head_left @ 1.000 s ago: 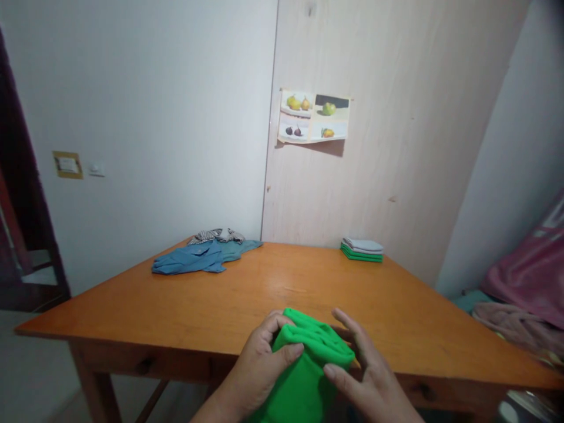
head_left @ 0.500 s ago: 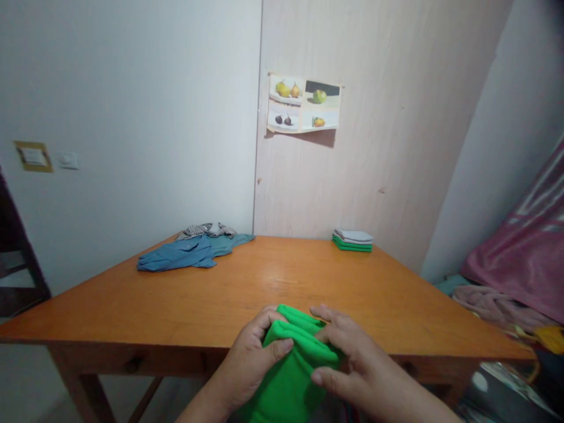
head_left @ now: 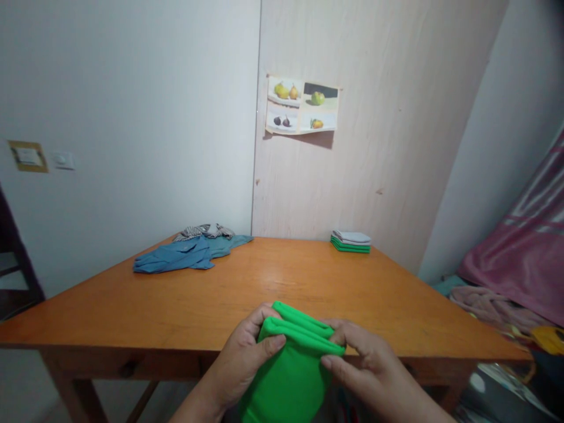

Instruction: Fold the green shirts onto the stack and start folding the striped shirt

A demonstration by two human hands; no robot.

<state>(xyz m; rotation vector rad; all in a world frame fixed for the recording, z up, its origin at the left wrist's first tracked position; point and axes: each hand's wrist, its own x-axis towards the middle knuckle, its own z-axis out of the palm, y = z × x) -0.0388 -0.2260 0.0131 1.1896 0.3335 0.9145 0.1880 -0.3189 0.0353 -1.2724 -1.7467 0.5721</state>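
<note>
A bright green cloth (head_left: 293, 364) lies folded over the near edge of the orange wooden table (head_left: 220, 294), its lower part hanging toward me. My left hand (head_left: 247, 358) pinches the folded top at its left end, thumb on top and fingers behind. At the right end my right hand (head_left: 361, 361) grips the same fold between thumb and fingers. Both hands are closed on the cloth.
Unfolded blue clothes (head_left: 185, 255) with a striped piece (head_left: 205, 231) lie at the far left of the table. A small folded stack (head_left: 351, 241), grey on green, sits at the far right by the wall. Pink bedding (head_left: 520, 264) is on the right.
Both hands have tightened on the fold, the right fingers curling from flat into a pinch. The fold looks neater. The view has shifted a little to the right.
</note>
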